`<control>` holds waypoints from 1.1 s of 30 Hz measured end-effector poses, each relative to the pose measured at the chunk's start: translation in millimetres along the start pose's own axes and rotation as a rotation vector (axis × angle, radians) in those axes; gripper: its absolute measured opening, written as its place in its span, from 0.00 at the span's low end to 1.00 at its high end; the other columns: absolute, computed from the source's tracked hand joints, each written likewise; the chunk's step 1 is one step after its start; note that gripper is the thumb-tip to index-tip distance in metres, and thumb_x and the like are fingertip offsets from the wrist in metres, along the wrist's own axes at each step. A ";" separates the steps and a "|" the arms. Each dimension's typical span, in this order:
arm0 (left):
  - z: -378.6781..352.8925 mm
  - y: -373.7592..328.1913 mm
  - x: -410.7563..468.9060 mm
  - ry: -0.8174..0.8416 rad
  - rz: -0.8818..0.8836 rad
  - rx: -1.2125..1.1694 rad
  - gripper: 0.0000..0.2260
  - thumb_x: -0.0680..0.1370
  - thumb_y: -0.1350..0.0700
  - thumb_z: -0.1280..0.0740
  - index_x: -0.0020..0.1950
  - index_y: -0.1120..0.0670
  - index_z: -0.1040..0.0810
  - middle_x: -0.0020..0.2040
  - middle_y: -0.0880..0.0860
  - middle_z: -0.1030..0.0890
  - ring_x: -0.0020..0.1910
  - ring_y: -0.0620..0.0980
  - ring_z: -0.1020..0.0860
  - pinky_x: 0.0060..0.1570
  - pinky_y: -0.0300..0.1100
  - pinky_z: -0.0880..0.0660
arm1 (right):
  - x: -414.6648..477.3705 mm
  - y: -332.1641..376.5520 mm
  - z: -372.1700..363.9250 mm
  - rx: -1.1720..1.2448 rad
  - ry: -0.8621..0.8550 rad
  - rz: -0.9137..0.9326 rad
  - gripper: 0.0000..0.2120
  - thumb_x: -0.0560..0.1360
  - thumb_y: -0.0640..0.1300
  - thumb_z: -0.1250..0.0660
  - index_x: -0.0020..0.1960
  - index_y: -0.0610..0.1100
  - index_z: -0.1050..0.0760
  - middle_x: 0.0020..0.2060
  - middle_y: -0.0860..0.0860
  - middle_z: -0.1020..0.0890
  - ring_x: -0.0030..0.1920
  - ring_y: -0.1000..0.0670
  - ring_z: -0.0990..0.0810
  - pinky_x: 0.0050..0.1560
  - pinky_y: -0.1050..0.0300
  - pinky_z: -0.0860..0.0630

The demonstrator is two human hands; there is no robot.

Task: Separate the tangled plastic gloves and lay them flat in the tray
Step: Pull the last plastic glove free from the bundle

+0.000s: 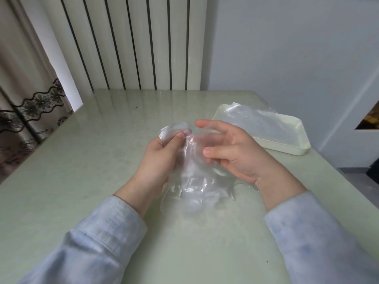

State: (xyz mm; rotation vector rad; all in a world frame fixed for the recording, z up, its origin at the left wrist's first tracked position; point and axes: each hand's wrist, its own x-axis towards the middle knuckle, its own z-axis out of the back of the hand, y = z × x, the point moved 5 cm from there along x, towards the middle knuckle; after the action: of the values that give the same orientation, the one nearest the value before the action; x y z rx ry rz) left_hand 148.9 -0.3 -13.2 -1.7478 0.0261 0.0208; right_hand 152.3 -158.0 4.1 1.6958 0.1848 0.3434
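Both hands, left [162, 154] and right [231, 152], pinch the tangled gloves [192, 181]; the tray [287, 148] apparently holds one.

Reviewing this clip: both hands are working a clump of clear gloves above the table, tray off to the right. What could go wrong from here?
1. The left hand pinches thin film in the tangled gloves; pulling against the right hand could tear it.
2. The clump hangs partly loose, so a glove might drop onto the table.
3. A glove already in the tray reaches past its far rim; adding another could push it out.
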 end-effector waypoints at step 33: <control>3.7 -0.6 3.4 -0.014 -0.027 0.049 0.11 0.84 0.56 0.37 0.43 0.52 0.20 0.30 0.46 0.21 0.26 0.45 0.25 0.22 0.32 0.34 | -14.2 26.7 -18.3 0.747 0.490 0.127 0.21 0.68 0.23 0.34 0.58 0.38 0.19 0.46 0.42 0.18 0.41 0.46 0.20 0.52 0.48 0.20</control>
State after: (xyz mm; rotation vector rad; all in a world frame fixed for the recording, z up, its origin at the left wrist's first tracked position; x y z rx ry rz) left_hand 152.3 3.5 -13.3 -1.6991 -0.0073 0.0122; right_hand 131.0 -149.5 30.9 2.3355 0.6275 0.8627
